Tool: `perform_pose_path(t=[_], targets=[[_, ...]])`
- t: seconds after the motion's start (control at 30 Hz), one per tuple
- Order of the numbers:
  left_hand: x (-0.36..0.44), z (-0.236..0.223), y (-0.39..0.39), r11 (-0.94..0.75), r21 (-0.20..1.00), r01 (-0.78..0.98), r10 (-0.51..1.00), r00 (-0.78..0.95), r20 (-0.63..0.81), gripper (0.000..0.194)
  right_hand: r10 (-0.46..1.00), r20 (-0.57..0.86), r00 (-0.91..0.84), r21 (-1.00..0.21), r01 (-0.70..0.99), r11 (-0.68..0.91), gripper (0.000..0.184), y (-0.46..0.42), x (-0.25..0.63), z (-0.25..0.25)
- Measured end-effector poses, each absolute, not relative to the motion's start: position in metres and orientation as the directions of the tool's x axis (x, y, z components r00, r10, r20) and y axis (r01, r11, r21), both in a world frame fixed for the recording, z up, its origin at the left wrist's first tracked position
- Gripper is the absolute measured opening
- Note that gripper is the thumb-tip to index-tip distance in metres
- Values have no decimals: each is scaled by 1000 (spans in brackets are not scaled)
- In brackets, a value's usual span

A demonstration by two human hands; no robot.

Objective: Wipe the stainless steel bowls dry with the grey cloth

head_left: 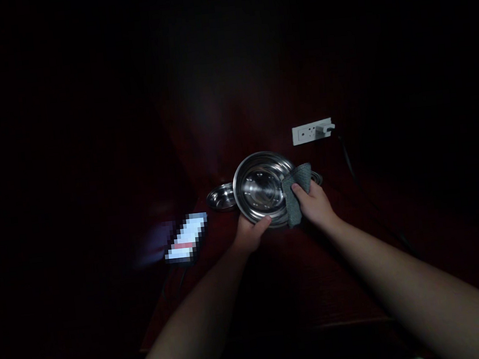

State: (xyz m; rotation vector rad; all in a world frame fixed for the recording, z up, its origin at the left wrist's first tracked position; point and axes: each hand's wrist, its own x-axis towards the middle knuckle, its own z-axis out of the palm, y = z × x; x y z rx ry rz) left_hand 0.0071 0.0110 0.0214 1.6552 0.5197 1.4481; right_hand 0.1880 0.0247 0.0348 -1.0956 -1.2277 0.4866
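Note:
A shiny steel bowl [261, 188] is held up over the dark red table, its open side tilted toward me. My left hand [251, 232] grips its lower rim, thumb on the inside and the other fingers hidden behind. At the bowl's right edge, my right hand [315, 203] pinches a grey-green cloth [293, 205] folded over the rim. The thumb presses on the cloth; the fingers behind it are hidden. Behind the bowl, on the left, a second steel bowl [222, 198] rests on the table. Part of another metal dish [317, 178] shows past my right hand.
A lit phone [187, 237], its screen blurred out, lies at the left with a cable beneath it. A white wall socket [312, 132] with a plug in it is at the back right, and its dark cord [347, 156] hangs down. The table's front edge [323, 326] runs below my arms.

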Motion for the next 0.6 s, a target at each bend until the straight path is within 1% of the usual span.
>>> perform_pose_path(t=[0.2,0.37,0.6], targets=[[7,21,12,-553,805,-213,770,238,592,64,803,505,316,-861,245,445,38,24,188,35],[7,22,11,-562,801,-207,761,251,599,60,804,508,309,-860,244,449,36,23,187,36],[7,21,12,-552,808,-204,769,249,588,64,798,511,318,-857,253,448,40,24,188,35]])
